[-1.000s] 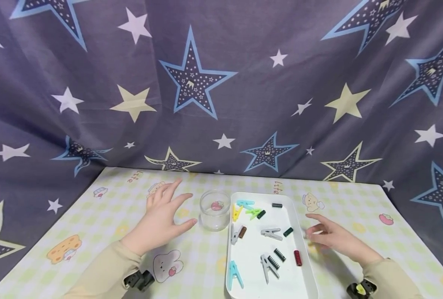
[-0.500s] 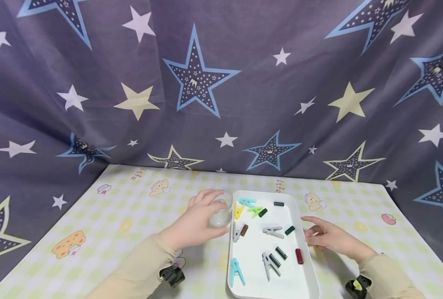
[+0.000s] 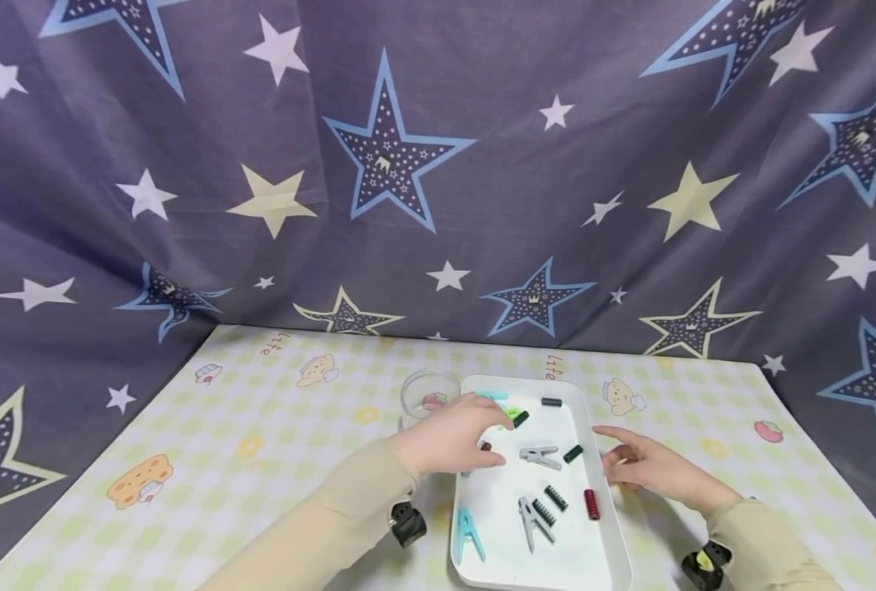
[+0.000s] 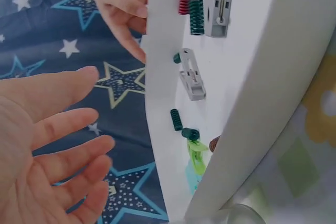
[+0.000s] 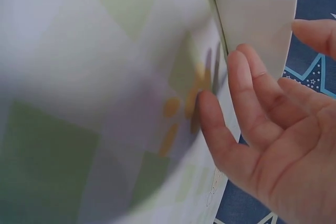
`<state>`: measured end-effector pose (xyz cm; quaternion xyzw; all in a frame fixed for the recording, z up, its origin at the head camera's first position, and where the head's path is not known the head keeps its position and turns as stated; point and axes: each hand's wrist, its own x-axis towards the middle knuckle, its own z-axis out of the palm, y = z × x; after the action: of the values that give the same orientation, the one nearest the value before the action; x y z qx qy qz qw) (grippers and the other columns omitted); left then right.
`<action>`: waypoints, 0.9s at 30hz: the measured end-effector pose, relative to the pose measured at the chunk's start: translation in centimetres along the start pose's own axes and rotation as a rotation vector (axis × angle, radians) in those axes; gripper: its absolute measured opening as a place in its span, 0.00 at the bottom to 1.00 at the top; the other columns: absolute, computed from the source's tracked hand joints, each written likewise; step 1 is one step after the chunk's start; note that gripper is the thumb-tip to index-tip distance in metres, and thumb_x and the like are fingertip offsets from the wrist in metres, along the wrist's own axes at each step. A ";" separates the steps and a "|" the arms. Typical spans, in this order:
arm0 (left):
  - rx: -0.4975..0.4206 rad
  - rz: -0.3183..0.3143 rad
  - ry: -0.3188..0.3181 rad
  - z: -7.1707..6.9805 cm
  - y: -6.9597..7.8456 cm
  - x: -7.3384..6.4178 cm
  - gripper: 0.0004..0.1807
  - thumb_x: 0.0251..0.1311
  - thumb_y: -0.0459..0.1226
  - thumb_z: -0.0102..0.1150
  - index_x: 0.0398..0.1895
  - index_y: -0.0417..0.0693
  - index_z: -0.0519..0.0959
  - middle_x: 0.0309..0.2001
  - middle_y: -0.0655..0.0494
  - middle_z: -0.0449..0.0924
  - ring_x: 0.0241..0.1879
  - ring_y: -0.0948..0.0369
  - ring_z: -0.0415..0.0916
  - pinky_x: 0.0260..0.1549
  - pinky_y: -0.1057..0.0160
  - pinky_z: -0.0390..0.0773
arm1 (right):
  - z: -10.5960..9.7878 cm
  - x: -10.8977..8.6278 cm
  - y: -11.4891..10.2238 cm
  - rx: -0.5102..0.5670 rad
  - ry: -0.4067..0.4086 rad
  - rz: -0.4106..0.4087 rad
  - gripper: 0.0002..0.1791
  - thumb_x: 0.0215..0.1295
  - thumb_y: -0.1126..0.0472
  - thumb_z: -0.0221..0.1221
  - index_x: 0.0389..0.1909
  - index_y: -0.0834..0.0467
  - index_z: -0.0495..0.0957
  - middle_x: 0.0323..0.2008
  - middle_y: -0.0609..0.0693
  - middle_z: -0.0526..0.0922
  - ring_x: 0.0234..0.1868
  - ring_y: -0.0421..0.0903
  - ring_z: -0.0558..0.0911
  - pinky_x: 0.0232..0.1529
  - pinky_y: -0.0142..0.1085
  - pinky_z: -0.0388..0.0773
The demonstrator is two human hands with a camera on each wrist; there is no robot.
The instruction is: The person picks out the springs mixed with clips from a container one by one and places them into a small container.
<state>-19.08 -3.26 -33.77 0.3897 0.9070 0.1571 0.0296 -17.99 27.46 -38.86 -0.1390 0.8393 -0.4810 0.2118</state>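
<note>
My left hand (image 3: 458,435) hovers over the left part of the white tray (image 3: 497,566), fingers spread and holding nothing. Near its fingertips lie a green clothespin (image 3: 513,412) and a dark green spring (image 3: 521,419); the hand hides the yellow clothespin and most of a brown spring (image 4: 214,144). My right hand (image 3: 662,469) is at the tray's right wall, its fingers loosely bent; in the right wrist view its fingertips are at the wall (image 5: 262,19). In the tray also lie grey clothespins (image 3: 539,457), a blue clothespin (image 3: 467,533) and a red spring (image 3: 591,505).
A clear round container (image 3: 428,392) stands just left of the tray, behind my left hand. Under both is a table with a checked cloth (image 3: 260,460). A star-patterned curtain (image 3: 438,164) hangs along the table's far edge.
My left hand has moved right, from left of the clear container, past it at the container's side, to over the tray. The container stays beside the tray. My right hand has barely moved.
</note>
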 end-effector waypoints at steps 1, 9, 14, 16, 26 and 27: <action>0.004 -0.003 -0.028 0.1 0.0 0.4 0.21 0.56 0.43 0.65 0.53 0.48 0.78 0.54 0.56 0.78 0.57 0.59 0.72 0.61 0.64 0.67 | 0.0 0.0 0.0 -0.001 0.003 0.000 0.41 0.59 0.65 0.57 0.69 0.72 0.48 0.39 0.56 0.77 0.28 0.40 0.74 0.27 0.31 0.72; 0.031 -0.075 -0.161 1.7 -0.7 2.2 0.25 0.52 0.42 0.69 0.54 0.49 0.77 0.54 0.58 0.78 0.56 0.62 0.73 0.58 0.69 0.68 | 0.0 0.4 0.0 0.010 -0.007 0.019 0.43 0.57 0.65 0.58 0.69 0.73 0.47 0.36 0.53 0.77 0.28 0.40 0.73 0.27 0.31 0.71; 0.059 -0.137 -0.254 1.8 -0.4 3.3 0.27 0.50 0.42 0.70 0.56 0.49 0.76 0.52 0.58 0.80 0.46 0.65 0.77 0.50 0.70 0.73 | -0.1 0.4 0.2 0.018 -0.006 0.016 0.43 0.57 0.65 0.58 0.69 0.72 0.47 0.36 0.53 0.77 0.28 0.40 0.73 0.26 0.31 0.71; 0.078 -0.166 -0.289 1.7 -0.2 3.6 0.27 0.50 0.42 0.70 0.55 0.49 0.77 0.49 0.58 0.81 0.43 0.65 0.77 0.48 0.70 0.74 | -0.1 0.4 0.3 0.024 -0.004 0.013 0.43 0.57 0.65 0.58 0.69 0.72 0.47 0.36 0.53 0.76 0.27 0.40 0.72 0.26 0.31 0.71; 0.234 -0.292 -0.409 1.4 1.2 4.6 0.18 0.48 0.39 0.71 0.44 0.49 0.80 0.40 0.59 0.82 0.34 0.64 0.73 0.39 0.69 0.76 | 0.0 0.3 0.4 0.032 -0.007 0.003 0.42 0.58 0.66 0.57 0.69 0.72 0.46 0.36 0.54 0.76 0.28 0.40 0.73 0.27 0.31 0.71; 0.244 -0.302 -0.411 1.5 1.2 4.7 0.18 0.47 0.38 0.70 0.43 0.49 0.80 0.38 0.59 0.81 0.33 0.64 0.72 0.37 0.69 0.76 | 0.0 0.3 0.4 0.032 -0.007 0.003 0.42 0.58 0.66 0.57 0.69 0.72 0.46 0.36 0.54 0.76 0.28 0.40 0.72 0.27 0.31 0.71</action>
<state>-21.23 1.22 -34.49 0.2747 0.9419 -0.0416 0.1889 -18.28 27.51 -39.33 -0.1362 0.8310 -0.4936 0.2175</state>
